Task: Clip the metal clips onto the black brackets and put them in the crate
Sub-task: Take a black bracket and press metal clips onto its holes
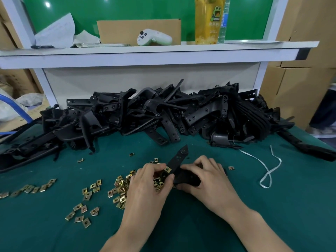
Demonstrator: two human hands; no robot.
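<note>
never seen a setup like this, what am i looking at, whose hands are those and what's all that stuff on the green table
There is no machine: these are a person's two bare hands, filmed by one camera worn on the head, looking down at a green worktable. The right hand holds a black bracket. The left hand pinches a small metal clip at the bracket's edge. More loose clips lie scattered near that hand, and a big heap of brackets sits at the back. A white strap lies to the right. On the shelf above are a white controller and a yellow drink bottle. No crate shows.
</note>
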